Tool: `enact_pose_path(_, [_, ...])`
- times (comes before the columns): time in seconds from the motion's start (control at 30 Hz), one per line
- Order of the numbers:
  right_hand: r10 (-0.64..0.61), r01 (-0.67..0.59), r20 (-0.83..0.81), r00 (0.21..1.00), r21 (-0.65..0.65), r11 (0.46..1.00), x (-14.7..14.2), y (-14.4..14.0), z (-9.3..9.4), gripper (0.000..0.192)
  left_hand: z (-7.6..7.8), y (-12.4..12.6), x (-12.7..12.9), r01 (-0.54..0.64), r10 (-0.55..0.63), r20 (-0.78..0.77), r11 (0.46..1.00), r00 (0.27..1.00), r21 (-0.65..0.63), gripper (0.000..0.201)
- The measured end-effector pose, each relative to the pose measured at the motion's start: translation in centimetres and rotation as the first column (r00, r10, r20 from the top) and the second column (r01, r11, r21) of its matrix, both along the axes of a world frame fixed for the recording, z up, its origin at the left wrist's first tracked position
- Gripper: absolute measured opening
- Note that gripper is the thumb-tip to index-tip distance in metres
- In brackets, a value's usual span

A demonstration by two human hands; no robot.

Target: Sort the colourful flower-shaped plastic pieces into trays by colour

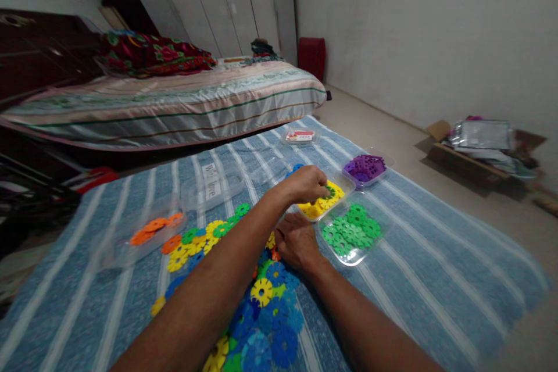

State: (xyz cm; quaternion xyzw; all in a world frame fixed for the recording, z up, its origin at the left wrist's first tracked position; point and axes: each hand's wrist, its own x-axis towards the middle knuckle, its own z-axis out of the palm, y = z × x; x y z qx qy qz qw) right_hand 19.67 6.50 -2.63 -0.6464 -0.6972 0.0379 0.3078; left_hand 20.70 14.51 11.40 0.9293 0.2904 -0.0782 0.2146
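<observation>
My left hand (305,183) reaches across over a clear box of yellow notched discs (317,208). Its fingers are closed at a green notched disc (332,191) above the yellow ones. Lower down, my right hand (297,241) rests at the edge of a loose pile of mixed discs (279,305), mostly blue with some yellow and green. Its fingers are curled down, and what they hold, if anything, is hidden. Just right of it stands a clear box of green discs (352,229). My left forearm covers part of the pile.
A box of purple pieces (365,168) stands behind the green one. To the left lies a box with orange discs (154,228), near clear lids (213,186). A labelled clear container (300,136) sits at the far edge. Beyond are a bed (174,104) and a carton (471,157).
</observation>
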Motion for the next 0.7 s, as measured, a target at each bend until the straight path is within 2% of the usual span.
enact_pose_path(0.07, [0.003, -0.003, -0.007, 1.0, -0.002, 1.0, 0.0, 0.1, -0.2, 0.019, 0.4, -0.8, 0.0, 0.006, 0.012, 0.108, 0.986, 0.994, -0.166, 0.023])
enact_pose_path(0.1, [0.004, -0.004, -0.013, 1.0, 0.004, 1.0, 0.0, 0.1, -0.3, 0.019, 0.5, -1.1, -0.1, -0.014, 0.04, 0.148, 0.985, 0.988, -0.17, 0.029])
enact_pose_path(0.2, [0.016, -0.015, -0.049, 0.999, 0.031, 0.999, 0.0, 0.1, -0.5, 0.021, 0.3, -1.4, -1.6, -0.119, 0.11, 0.216, 0.993, 0.97, 0.027, 0.035])
enact_pose_path(0.27, [0.004, -0.001, -0.074, 0.997, 0.04, 0.999, 0.1, 0.0, -0.5, 0.019, -0.2, -1.4, -3.6, -0.155, 0.135, 0.199, 0.984, 0.971, 0.089, 0.03])
enact_pose_path(0.37, [-0.039, 0.044, -0.096, 0.995, 0.052, 0.998, 0.2, -0.3, -0.5, 0.015, -1.1, -1.7, -7.5, -0.217, 0.204, 0.165, 0.974, 0.965, 0.061, 0.028])
enact_pose_path(0.43, [-0.02, 0.025, -0.081, 0.996, 0.063, 0.998, 0.4, -0.5, -0.6, 0.015, -1.9, -2.3, -10.2, -0.29, 0.277, 0.176, 0.955, 0.945, 0.058, 0.027])
enact_pose_path(0.57, [0.026, -0.024, -0.031, 0.999, 0.063, 0.998, 0.7, -0.7, -0.9, 0.022, -3.7, -4.5, -15.1, -0.438, 0.424, 0.212, 0.899, 0.881, 0.024, 0.021])
enact_pose_path(0.7, [0.023, -0.021, -0.028, 0.999, 0.071, 0.997, 0.9, -0.7, -1.1, 0.023, -5.4, -7.3, -18.2, -0.516, 0.508, 0.239, 0.856, 0.828, -0.031, 0.02])
